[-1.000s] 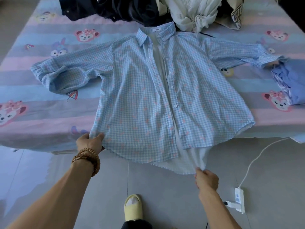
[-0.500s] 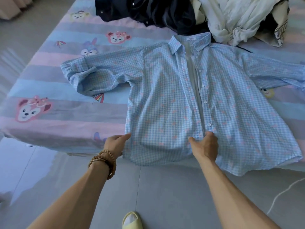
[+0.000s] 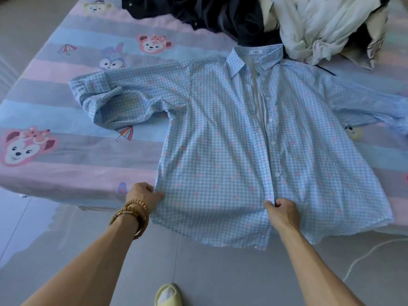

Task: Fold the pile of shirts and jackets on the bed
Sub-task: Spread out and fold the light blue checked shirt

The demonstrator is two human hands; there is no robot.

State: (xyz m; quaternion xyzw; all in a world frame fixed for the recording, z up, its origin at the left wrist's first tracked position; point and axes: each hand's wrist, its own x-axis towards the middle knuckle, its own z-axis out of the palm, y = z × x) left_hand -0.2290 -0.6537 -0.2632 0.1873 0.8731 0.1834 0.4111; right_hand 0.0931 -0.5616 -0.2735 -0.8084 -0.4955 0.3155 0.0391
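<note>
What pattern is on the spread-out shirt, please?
Light blue and white gingham shirt with small pink marks, seen in the head view.

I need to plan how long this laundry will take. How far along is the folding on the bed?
Early. The checked shirt lies spread flat and face up, unfolded, its hem over the bed edge. The left hand grips its side hem; the right hand pinches the front placket. The dark jacket and white garments lie heaped behind.

I have one head view, looking forward and down. It sits close above the bed (image 3: 66, 173) edge and floor (image 3: 220, 272).
</note>
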